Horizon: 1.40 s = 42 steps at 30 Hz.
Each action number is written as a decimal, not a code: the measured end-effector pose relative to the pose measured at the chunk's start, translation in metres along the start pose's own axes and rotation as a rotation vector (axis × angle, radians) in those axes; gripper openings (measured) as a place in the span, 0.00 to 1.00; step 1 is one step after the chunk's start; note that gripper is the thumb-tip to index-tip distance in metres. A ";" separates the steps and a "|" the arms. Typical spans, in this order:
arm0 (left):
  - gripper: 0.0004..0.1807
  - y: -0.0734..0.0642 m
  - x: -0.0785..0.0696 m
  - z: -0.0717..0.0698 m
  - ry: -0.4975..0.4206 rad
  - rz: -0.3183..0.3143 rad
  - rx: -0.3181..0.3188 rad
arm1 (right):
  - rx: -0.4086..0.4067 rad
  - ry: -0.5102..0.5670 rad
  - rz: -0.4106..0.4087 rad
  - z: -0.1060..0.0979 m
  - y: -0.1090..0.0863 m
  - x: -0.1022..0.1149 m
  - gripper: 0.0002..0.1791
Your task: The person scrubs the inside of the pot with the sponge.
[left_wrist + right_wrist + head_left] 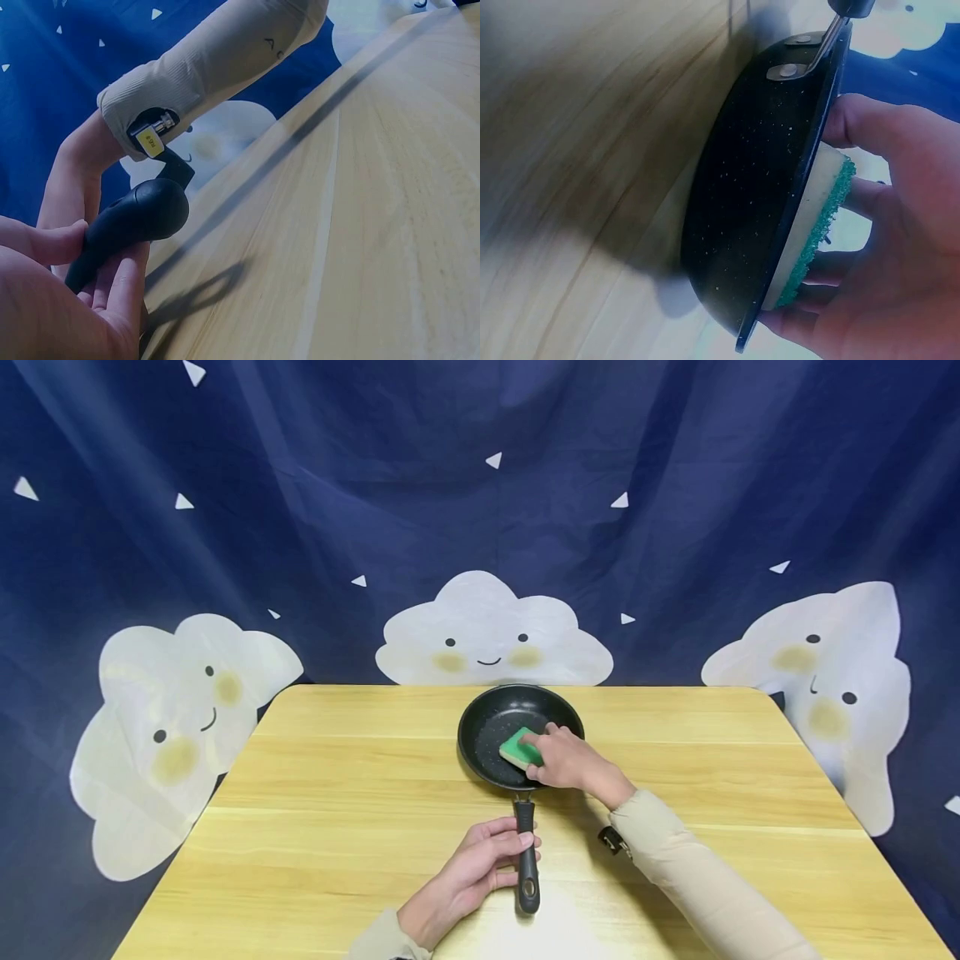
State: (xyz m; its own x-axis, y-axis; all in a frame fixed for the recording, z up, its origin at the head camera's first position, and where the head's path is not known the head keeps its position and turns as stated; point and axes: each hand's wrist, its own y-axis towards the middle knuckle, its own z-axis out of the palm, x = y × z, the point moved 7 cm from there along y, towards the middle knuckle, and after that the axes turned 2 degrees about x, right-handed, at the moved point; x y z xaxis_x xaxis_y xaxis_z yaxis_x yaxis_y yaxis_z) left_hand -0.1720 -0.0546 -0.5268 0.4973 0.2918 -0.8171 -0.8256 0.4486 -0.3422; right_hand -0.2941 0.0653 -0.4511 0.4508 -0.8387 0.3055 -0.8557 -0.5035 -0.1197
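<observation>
Black speckled frying pan (487,718), open side up, handle (528,864) at near side. Green-and-cream sponge (516,748) inside, green face up.

Head view: bright; glare (536,937) on tabletop (337,793) below L fingers (491,827). L wrist: hard shadows (300,137) right of same. R wrist: dim, tabletop blurred opp. R fingers (831,268).

Bare hands (480,864), beige sleeves (701,881), ribbed cuff (142,91), black wrist device (612,838), yellow label (151,142), dark sleeve mark (270,46)

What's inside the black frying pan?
Inside the frying pan is a sponge, green on top and pale below, held by the right hand. Dark speckled bottom shows beside it. Whatever lies under the sponge and hand is covered, so I can't tell.
</observation>
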 end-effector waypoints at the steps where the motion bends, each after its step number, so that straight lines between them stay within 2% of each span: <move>1: 0.17 0.000 0.000 0.000 0.000 -0.001 -0.001 | 0.006 0.007 0.000 0.000 0.000 0.000 0.29; 11: 0.18 0.000 0.000 -0.001 -0.004 0.000 0.001 | 0.058 0.119 -0.050 0.005 0.000 0.009 0.28; 24: 0.19 0.001 0.000 -0.001 -0.004 -0.002 0.017 | 0.050 0.218 -0.160 0.010 0.000 0.023 0.26; 32: 0.19 0.000 -0.001 -0.001 -0.011 -0.004 0.020 | 0.037 0.255 -0.124 0.012 0.001 0.029 0.26; 42: 0.19 0.001 0.000 -0.002 -0.003 0.001 0.023 | -0.009 0.295 -0.067 0.018 0.015 0.032 0.28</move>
State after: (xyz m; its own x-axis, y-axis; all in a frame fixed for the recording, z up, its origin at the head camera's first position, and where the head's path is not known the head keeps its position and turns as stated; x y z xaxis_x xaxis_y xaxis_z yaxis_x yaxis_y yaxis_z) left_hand -0.1734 -0.0554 -0.5284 0.4970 0.2951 -0.8160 -0.8201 0.4671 -0.3305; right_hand -0.2879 0.0271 -0.4597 0.4144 -0.7065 0.5737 -0.8291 -0.5530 -0.0820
